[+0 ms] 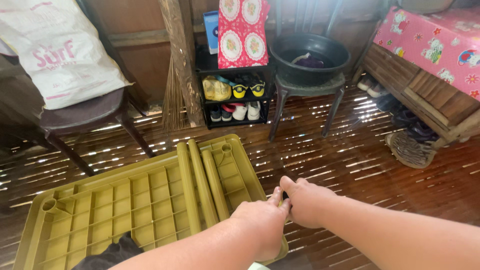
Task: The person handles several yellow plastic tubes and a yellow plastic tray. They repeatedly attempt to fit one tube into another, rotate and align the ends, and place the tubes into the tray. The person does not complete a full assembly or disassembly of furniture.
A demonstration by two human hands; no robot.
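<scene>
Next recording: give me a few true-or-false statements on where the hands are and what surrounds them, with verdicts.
1. Both hands, left hand and right hand, are at the near right corner of the olive plastic panel. True.
2. Three olive tubes lie on the panel. True.
3. The black basin sits on the floor. False: it rests on a dark chair.
4. The shoe rack is empty. False: it holds several shoes.
5. The panel's smooth side faces up. False: its ribbed grid shows.
</scene>
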